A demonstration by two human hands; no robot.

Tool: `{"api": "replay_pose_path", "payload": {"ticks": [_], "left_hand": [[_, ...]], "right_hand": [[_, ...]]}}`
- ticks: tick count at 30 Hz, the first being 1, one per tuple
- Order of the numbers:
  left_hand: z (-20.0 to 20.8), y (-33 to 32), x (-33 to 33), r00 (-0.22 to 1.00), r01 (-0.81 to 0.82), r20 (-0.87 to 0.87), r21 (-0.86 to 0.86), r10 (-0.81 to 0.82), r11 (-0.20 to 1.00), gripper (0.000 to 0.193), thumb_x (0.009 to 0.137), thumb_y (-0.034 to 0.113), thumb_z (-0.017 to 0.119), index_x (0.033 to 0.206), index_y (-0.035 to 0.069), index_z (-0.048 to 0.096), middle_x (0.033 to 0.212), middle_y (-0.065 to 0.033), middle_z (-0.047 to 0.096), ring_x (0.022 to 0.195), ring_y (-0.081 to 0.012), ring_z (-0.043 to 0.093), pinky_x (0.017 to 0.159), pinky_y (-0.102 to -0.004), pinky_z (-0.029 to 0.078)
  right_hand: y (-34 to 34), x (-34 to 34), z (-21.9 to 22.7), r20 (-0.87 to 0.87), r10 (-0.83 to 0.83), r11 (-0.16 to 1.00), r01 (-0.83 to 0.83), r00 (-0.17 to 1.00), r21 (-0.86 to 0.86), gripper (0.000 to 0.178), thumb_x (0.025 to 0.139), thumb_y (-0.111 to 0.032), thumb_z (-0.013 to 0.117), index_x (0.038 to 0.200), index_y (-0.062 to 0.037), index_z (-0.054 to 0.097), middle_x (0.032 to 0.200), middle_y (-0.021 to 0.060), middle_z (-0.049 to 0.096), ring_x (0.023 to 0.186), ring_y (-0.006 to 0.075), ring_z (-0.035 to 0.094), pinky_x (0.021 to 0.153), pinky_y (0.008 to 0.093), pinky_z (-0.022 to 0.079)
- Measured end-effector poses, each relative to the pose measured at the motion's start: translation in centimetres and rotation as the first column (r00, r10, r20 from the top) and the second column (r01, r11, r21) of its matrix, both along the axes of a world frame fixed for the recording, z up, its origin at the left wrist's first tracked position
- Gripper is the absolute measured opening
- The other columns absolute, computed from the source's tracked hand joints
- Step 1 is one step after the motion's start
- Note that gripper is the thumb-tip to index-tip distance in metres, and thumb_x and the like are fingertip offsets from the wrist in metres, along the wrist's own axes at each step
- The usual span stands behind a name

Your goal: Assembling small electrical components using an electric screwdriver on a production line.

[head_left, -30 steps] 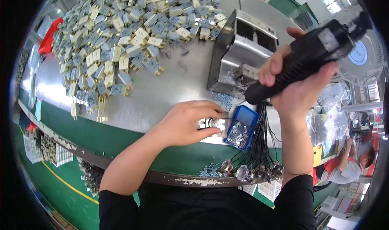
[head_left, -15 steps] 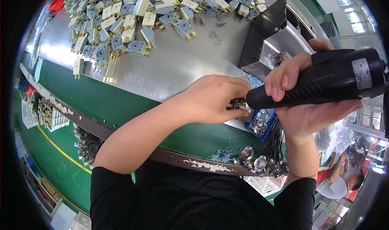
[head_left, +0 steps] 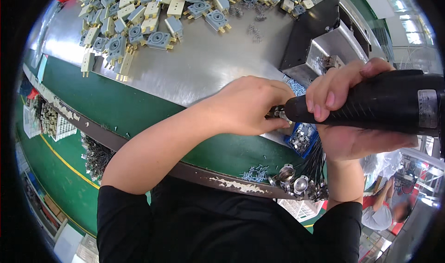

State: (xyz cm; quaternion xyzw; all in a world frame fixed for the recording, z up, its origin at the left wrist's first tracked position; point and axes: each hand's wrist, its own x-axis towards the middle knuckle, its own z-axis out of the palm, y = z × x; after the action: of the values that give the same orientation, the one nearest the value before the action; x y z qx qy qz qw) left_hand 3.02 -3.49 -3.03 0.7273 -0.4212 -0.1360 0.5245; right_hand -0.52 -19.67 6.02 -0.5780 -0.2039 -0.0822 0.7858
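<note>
My right hand point(head_left: 340, 94) is wrapped round a black power screwdriver point(head_left: 398, 103), held level with its nose pointing left. At that nose, my left hand point(head_left: 255, 105) pinches a small shiny metal part point(head_left: 278, 112). Fingers and tool hide most of the part, and the driver's bit cannot be seen. Just beyond the tool's nose lies a heap of small bluish screws point(head_left: 295, 86). A blue tray point(head_left: 296, 151) of little metal pieces stands below the nose.
Grey and cream plastic blocks point(head_left: 160, 39) with brass prongs are piled at the far left, beside loose springs point(head_left: 254, 32). A black metal box point(head_left: 308, 33) stands far right. Near the front edge lie screws point(head_left: 256, 174) and metal cups point(head_left: 301, 184) with black wires. Another person point(head_left: 378, 216) is at lower right.
Both hands, with the screwdriver and the metal part, sit slightly farther right in the picture. The whole scene has shifted a little too; both grips look the same.
</note>
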Motion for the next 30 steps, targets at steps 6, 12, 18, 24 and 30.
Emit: {"api": "replay_pose_path", "payload": {"ticks": [6,12,18,24,30], "left_hand": [[-0.1,-0.4,0.2,1.000,0.003,0.026,-0.066,-0.001,0.998,0.034,0.082,0.026,0.083,0.109,0.007,0.075,0.104,-0.0096,0.074,0.093,-0.0346,0.072,0.081,-0.0441,0.057],[-0.1,0.0,0.1,1.000,-0.005,0.017,-0.062,0.006,0.998,0.035,0.080,0.025,0.084,0.108,0.007,0.075,0.103,-0.0093,0.074,0.090,-0.0344,0.072,0.078,-0.0427,0.057],[-0.4,-0.2,0.6,0.998,0.059,0.044,-0.104,-0.055,0.993,0.035,0.080,0.024,0.083,0.108,0.005,0.074,0.103,-0.0100,0.073,0.090,-0.0333,0.071,0.079,-0.0423,0.057],[-0.3,-0.2,0.2,0.994,0.045,0.104,-0.167,-0.028,0.985,0.029,0.079,0.014,0.086,0.104,0.004,0.075,0.110,-0.0143,0.074,0.100,-0.0349,0.072,0.087,-0.0412,0.058],[-0.3,-0.7,-0.3,0.912,0.054,0.405,-0.272,0.063,0.961,0.029,0.076,0.017,0.088,0.101,0.008,0.076,0.096,-0.0075,0.075,0.091,-0.0290,0.073,0.080,-0.0397,0.058]], "right_hand": [[-0.8,-0.1,0.6,-0.018,0.049,0.995,-0.050,0.999,-0.091,0.110,0.074,-0.100,0.050,0.133,-0.0078,0.046,0.080,0.0067,0.057,0.060,0.0186,0.058,0.059,0.0366,0.051],[-0.8,0.2,-0.4,0.105,0.110,0.985,-0.094,0.988,-0.142,0.110,0.072,-0.100,0.052,0.134,-0.0088,0.046,0.080,0.0067,0.058,0.060,0.0186,0.058,0.059,0.0367,0.051],[-2.7,-0.4,2.6,-0.093,0.067,0.958,-0.090,0.993,-0.272,0.115,0.080,-0.094,0.056,0.153,-0.0062,0.039,0.080,0.0078,0.057,0.062,0.0196,0.059,0.061,0.0389,0.051],[-4.6,1.1,5.7,-0.054,-0.121,0.979,0.110,0.991,-0.171,0.115,0.089,-0.092,0.044,0.158,-0.0012,0.032,0.085,0.0085,0.054,0.068,0.0215,0.057,0.069,0.0406,0.049],[-6.0,0.7,5.1,-0.113,-0.225,0.919,0.173,0.968,-0.355,0.109,0.093,-0.087,0.042,0.157,0.0000,0.030,0.098,0.0120,0.062,0.093,0.0271,0.065,0.092,0.0438,0.051]]}}
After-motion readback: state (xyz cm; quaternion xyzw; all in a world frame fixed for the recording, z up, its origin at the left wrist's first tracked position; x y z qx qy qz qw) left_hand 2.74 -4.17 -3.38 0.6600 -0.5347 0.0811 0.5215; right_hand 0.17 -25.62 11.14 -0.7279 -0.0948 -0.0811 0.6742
